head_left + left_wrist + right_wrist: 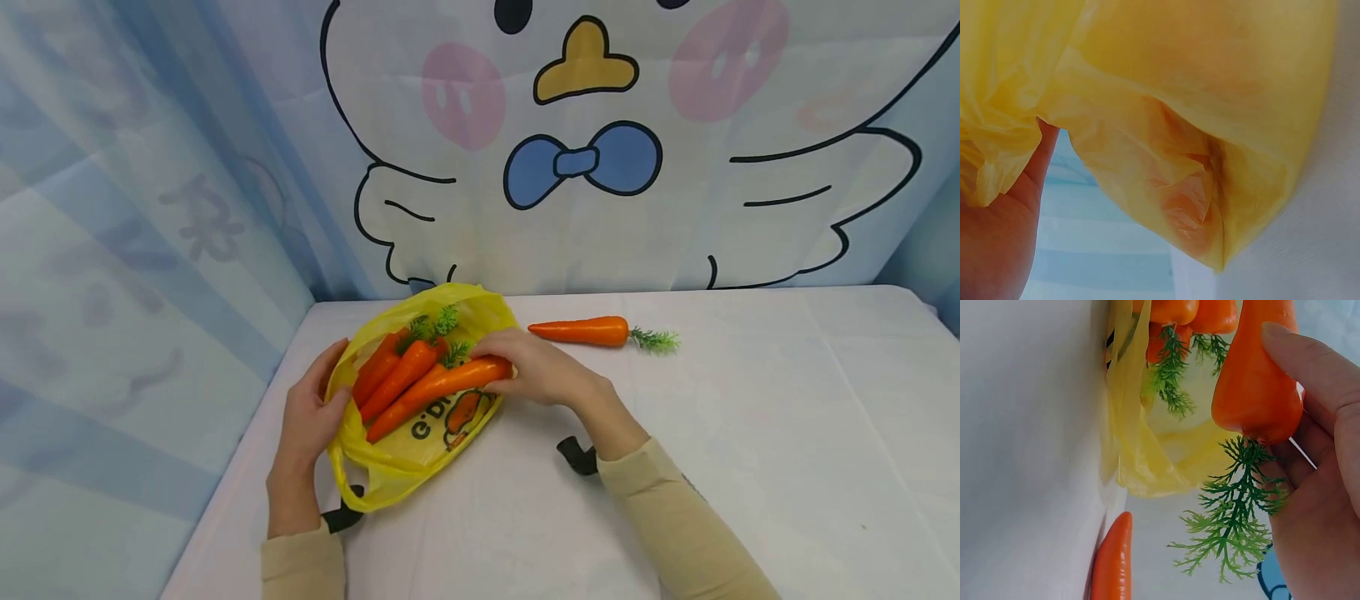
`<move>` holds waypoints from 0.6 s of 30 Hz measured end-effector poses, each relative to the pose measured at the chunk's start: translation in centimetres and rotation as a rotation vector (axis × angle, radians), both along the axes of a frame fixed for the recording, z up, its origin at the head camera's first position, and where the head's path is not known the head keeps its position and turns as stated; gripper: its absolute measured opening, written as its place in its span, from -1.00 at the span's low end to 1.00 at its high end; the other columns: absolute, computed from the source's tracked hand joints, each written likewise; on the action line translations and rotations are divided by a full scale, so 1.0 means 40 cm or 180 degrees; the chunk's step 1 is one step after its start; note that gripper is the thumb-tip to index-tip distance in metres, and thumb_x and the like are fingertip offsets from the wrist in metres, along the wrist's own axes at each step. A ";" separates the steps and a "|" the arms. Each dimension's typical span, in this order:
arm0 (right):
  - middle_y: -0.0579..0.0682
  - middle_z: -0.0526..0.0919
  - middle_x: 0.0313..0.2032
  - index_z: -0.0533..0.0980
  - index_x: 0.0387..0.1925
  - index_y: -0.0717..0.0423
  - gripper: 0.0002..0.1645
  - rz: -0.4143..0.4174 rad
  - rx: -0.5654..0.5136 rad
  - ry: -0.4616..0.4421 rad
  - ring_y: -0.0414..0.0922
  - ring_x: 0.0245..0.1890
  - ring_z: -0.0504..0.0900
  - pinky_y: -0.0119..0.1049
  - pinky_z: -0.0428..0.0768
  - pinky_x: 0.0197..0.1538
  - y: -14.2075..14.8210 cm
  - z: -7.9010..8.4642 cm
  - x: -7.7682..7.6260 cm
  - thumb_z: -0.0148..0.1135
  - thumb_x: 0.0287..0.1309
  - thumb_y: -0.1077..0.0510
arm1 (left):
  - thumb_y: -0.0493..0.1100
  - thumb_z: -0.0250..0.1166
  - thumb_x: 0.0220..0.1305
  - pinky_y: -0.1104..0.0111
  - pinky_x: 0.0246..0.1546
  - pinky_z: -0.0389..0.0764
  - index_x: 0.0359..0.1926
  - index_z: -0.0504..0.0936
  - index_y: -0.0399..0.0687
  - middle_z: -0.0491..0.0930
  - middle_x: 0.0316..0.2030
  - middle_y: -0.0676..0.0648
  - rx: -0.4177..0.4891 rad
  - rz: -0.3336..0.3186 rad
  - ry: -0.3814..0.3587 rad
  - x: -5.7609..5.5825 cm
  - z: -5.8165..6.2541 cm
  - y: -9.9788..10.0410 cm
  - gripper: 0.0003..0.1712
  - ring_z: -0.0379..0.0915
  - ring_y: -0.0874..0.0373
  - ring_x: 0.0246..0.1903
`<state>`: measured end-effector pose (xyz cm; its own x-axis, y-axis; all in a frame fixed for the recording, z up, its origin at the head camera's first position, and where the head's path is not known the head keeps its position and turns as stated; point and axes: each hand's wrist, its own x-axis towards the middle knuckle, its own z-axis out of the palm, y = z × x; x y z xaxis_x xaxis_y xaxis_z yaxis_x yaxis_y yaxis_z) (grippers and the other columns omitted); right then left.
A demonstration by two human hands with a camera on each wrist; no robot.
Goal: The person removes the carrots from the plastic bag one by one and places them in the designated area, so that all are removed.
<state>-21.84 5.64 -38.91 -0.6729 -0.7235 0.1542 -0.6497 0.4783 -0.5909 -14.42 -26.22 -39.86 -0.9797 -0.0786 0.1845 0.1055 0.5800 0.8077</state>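
A yellow plastic bag [390,479] lies on the table with its mouth spread toward the head camera. My left hand [307,417] grips its left rim; in the left wrist view, yellow film [1147,94] hides most of that hand's fingers. Between thumb and fingers of my right hand [543,367] is a carrot [1257,381], pinched near its thick top. Its tip points down and left over the bag opening, and green leaves hang from its top in the right wrist view. Several other carrots [397,375] with green tops sit in the bag, side by side.
Behind my right hand, one more carrot [585,331] lies on the white table [750,467], leaves to the right. A cartoon-printed curtain [570,242] stands along the table's back edge, and another blue-white curtain [150,333] along the left.
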 end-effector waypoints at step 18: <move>-0.01 0.59 0.12 0.57 0.15 0.13 -0.53 -0.0238 -0.0119 0.0027 -0.03 0.10 0.48 -0.07 0.47 0.25 0.048 -0.001 -0.002 0.43 0.20 0.20 | -0.39 0.05 0.36 -0.04 0.40 0.21 0.52 0.28 -0.02 0.30 0.44 -0.13 0.0024 -0.0004 -0.0021 0.006 0.003 -0.002 -0.29 0.18 -0.08 0.40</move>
<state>-21.91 7.57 -38.96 -0.7234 -0.6650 0.1860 -0.6180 0.5034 -0.6038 -14.20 -26.32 -39.75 -0.9810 -0.0787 0.1773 0.1009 0.5737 0.8128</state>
